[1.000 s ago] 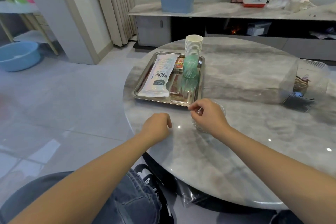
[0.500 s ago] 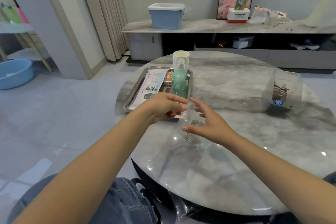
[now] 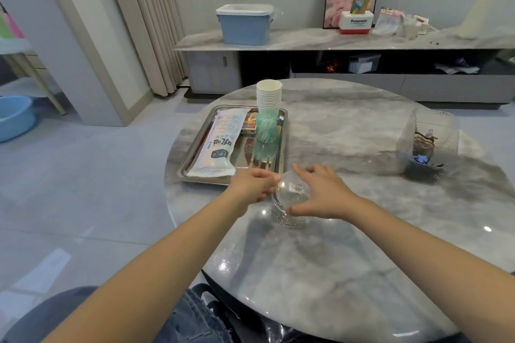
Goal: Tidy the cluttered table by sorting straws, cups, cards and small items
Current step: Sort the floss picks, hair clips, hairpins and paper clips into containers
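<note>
I am sitting at a round grey marble-patterned table (image 3: 348, 253) with a glossy top, in a room with pale floor tiles. A long low cabinet with a matching marble top (image 3: 306, 40) is running along the far wall, carrying a blue plastic lidded bin (image 3: 245, 25).

My left hand (image 3: 252, 185) is reaching in from the left, fingers loosely curled, fingertips touching the left edge of a clear round plastic lid (image 3: 292, 189); I cannot tell whether they are pinching it. My right hand (image 3: 320, 195) is spread wide, thumb low and fingers arching over the lid's right side, touching the clear round plastic container (image 3: 289, 214) beneath it. The container is standing on the table just in front of the tray, small items faintly visible inside.

The rectangular stainless steel tray (image 3: 282, 145) is lying beyond my hands, reflective, holding a long white plastic packet of straws (image 3: 220, 145), a small red card box (image 3: 250, 121) and a translucent green plastic cup (image 3: 267, 127) with a stack of white paper cups (image 3: 269, 95) nested in it. A clear plastic box of dark small items (image 3: 426, 145) is sitting well apart on the right.
</note>
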{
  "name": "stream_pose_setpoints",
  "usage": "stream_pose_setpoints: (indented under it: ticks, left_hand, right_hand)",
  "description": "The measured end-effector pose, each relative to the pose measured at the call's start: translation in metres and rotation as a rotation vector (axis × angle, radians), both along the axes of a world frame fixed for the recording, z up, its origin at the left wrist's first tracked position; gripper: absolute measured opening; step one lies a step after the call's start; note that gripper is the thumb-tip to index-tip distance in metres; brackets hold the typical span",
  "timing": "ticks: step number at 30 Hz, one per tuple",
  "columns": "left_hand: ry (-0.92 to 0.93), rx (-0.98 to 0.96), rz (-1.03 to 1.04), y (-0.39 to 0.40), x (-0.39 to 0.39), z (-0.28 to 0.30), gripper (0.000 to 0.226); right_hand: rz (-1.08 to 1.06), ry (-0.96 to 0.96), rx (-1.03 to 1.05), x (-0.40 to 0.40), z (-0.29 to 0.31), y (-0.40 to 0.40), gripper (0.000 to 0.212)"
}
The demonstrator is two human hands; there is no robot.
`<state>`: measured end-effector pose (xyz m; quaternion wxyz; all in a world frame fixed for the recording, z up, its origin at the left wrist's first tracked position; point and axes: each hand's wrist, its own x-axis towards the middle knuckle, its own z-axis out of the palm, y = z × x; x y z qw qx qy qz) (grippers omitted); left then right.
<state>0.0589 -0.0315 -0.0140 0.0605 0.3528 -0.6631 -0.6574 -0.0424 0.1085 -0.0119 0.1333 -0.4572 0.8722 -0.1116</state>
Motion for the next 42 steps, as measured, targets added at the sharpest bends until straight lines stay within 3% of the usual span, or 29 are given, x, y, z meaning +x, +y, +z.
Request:
stream_pose_setpoints:
  ticks: [3,5,11,20,23,25,27,32,36,39,42]
  left_hand:
    - [-0.006,-0.191,-0.017,0.002,0.0,-0.014,0.018]
    - [-0.042,-0.212,-0.033,0.003,-0.001,-0.02,0.018]
    - [-0.053,0.012,0.018,-0.001,-0.005,-0.025,0.014]
    - [-0.15,0.157,-0.053,-0.012,-0.011,-0.025,0.016]
    - [-0.128,0.259,-0.032,-0.012,-0.005,-0.029,0.032]
    - [-0.089,0.232,-0.035,-0.004,0.0,-0.031,0.025]
    - [-0.06,0.183,-0.042,0.009,0.001,-0.03,0.013]
    - [-0.047,0.268,-0.097,0.029,-0.009,-0.02,0.019]
    - [0.064,0.554,-0.258,0.031,-0.023,0.001,0.044]
    - [0.152,0.624,-0.312,0.034,-0.035,0.016,0.054]
    - [0.211,0.603,-0.306,0.036,-0.04,0.02,0.051]
  right_hand:
    - [0.033,0.04,0.055,-0.001,-0.006,-0.01,0.106]
    - [0.039,0.009,0.062,-0.003,-0.01,-0.014,0.106]
    - [0.054,-0.141,0.064,-0.009,-0.013,-0.017,0.108]
    - [0.128,0.003,0.142,-0.013,-0.01,-0.02,0.1]
    - [0.119,0.025,0.197,-0.008,-0.011,-0.026,0.101]
    - [0.082,-0.015,0.206,-0.004,-0.013,-0.024,0.104]
    - [0.027,-0.065,0.173,-0.004,-0.014,-0.017,0.102]
    - [-0.152,-0.277,-0.052,-0.016,-0.007,0.014,0.097]
    - [-0.192,-0.422,-0.27,-0.029,0.031,0.032,0.086]
    - [-0.194,-0.383,-0.278,-0.037,0.057,0.041,0.086]
    - [-0.231,-0.272,-0.223,-0.039,0.068,0.039,0.101]
